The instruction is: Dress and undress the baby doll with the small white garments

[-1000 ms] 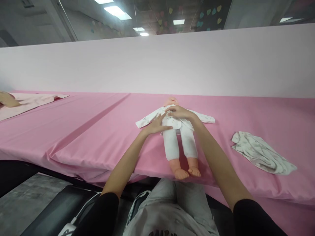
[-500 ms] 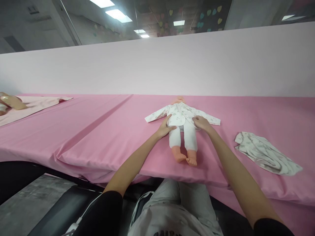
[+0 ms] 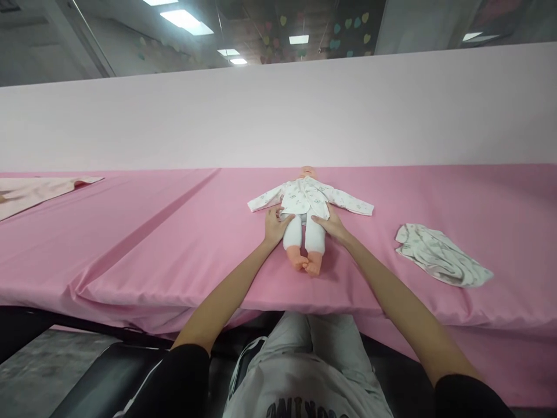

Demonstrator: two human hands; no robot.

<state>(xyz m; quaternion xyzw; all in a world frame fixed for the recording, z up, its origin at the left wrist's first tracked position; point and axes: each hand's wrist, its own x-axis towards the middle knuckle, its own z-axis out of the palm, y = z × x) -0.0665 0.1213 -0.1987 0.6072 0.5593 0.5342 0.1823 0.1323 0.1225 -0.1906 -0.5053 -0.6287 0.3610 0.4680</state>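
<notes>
A baby doll [image 3: 315,244] lies on its back on the pink sheet, its orange feet pointing towards me. It wears a white printed top [image 3: 300,197] with both sleeves spread out to the sides. My left hand [image 3: 275,225] grips the doll's hip on the left, thumb over the front and fingers along the side. On the opposite hip, my right hand [image 3: 332,223] holds in the same way, thumb lying across the upper thigh. The undersides of the doll's hips and some fingertips are hidden.
A crumpled white printed garment [image 3: 441,255] lies on the pink sheet [image 3: 174,232] to the right. At the far left is a pale pink cloth [image 3: 47,188]. A low white wall [image 3: 278,116] runs behind the table. A black chair [image 3: 113,377] stands below left.
My right hand has moved from the top's hem to grip the doll's hip. My left hand stays at the other hip. The whole view has shifted slightly.
</notes>
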